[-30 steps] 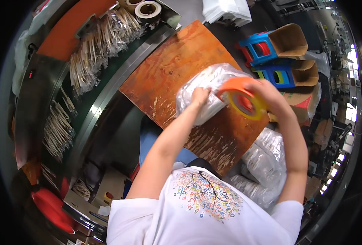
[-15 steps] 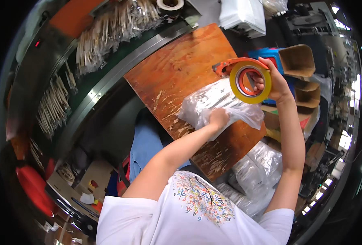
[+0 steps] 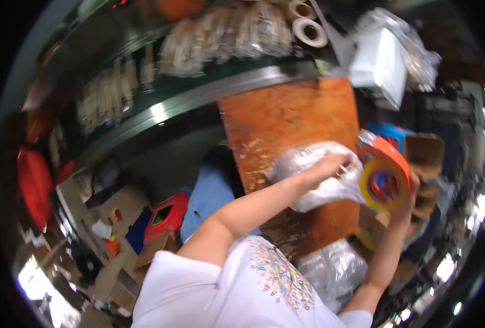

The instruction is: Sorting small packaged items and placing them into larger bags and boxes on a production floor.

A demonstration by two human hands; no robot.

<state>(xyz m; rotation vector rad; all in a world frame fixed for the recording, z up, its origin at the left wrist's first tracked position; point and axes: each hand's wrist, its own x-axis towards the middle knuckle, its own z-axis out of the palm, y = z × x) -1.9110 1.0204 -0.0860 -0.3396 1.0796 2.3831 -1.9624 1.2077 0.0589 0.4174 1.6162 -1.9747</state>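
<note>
A clear plastic bag (image 3: 313,156), its contents blurred, lies on the worn orange-brown wooden board (image 3: 286,109). My left hand (image 3: 332,167) is closed on the gathered upper right part of the bag. My right hand (image 3: 409,191) grips an orange tape dispenser (image 3: 392,150) loaded with a yellow tape roll (image 3: 369,188). The dispenser is raised just right of the bag, close to my left hand. Motion smears the dispenser and my right fingers, which the roll partly hides.
Packed plastic bags (image 3: 335,268) lie below the board's near edge. Open cardboard boxes (image 3: 425,156) stand to the right. A metal-edged bench (image 3: 198,95) holds bundles of thin bagged items (image 3: 226,41) and white rolls (image 3: 309,33). White sheeting (image 3: 379,63) is at the back right.
The view has turned, shifting the scene right and down. My right hand has lowered the dispenser beside the bag and tilted it. My left hand has moved toward the bag's right end.
</note>
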